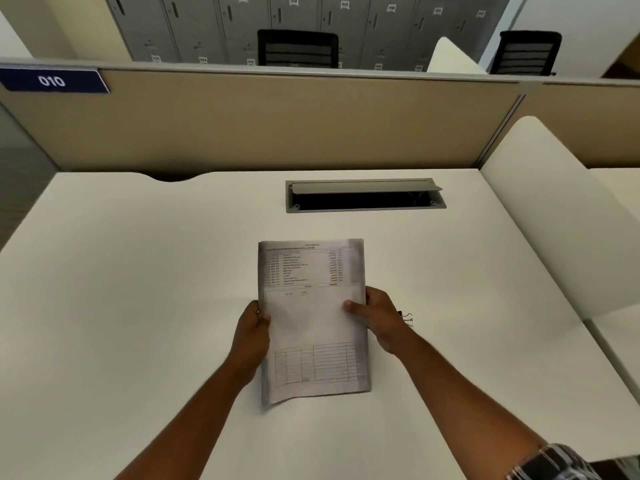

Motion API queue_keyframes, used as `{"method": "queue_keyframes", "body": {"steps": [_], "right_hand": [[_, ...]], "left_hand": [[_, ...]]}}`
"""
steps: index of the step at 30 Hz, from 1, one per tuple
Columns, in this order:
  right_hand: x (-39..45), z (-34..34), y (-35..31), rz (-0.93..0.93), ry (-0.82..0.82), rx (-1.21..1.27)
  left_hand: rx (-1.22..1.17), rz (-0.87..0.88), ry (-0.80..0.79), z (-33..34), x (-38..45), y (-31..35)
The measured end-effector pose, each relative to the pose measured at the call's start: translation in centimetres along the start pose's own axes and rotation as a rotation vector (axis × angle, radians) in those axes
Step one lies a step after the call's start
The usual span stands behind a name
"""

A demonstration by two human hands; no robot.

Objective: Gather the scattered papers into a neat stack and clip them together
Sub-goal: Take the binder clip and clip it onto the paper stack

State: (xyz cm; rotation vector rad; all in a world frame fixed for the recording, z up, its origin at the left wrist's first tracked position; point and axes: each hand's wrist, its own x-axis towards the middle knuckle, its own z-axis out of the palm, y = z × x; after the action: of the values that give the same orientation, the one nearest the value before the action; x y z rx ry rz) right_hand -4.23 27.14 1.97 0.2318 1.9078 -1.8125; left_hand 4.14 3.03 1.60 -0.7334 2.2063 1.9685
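Left hand (pixel 251 327) grips the left edge of the papers (pixel 313 320), thumb on top, fingers curled under; right hand (pixel 375 318) pinches the right edge the same way, thumb pressed on the top sheet. Papers look gathered already: one stack, printed side up, held between both hands over the desk (pixel 138 271), near corner sagging a bit at lower left. Can't tell whether the stack's far end touches the desk or the whole thing is lifted. Edges look roughly flush, slight blur on the right margin, so alignment can't be confirmed exactly. Clip (pixel 408 318) sits on the desk just right of the papers, mostly hidden behind the right hand, only the wire handles and a bit of black body show. No other loose sheets visible around the papers. Cable tray (pixel 365 195) is beyond the papers, well apart, lid open. Step, as I read it: squaring the stack, gather done, clipping not yet done. Next move likely needs the left hand to hold the stack alone while the right lets go, reaches the clip beside it, squeezes it open and seats it on an edge without shifting the sheets.
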Motion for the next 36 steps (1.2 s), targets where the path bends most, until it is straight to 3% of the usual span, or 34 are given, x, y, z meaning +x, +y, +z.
{"method": "queue_keyframes", "body": {"steps": [4, 6, 13, 30, 36], "right_hand": [[-1.9, 2.8, -1.6, -0.273, 0.286, -0.104], [-3.3, 3.6, -2.3, -0.424, 0.348, -0.058], [-5.7, 5.0, -3.5, -0.635, 0.294, 0.05], [-4.3, 6.0, -0.8, -0.447, 0.331, -0.028], [-3.8, 6.1, -1.0, -0.414, 0.346, -0.062]], "left_hand": [[0.085, 0.19, 0.124, 0.2, -1.2, 3.0], [0.085, 0.315, 0.181, 0.6, -2.3, 4.2], [0.022, 0.531, 0.299, 0.1, -4.9, 6.5], [0.008, 0.437, 0.21, 0.0, -1.9, 5.3], [0.121, 0.416, 0.2, -0.7, -0.8, 4.4]]}}
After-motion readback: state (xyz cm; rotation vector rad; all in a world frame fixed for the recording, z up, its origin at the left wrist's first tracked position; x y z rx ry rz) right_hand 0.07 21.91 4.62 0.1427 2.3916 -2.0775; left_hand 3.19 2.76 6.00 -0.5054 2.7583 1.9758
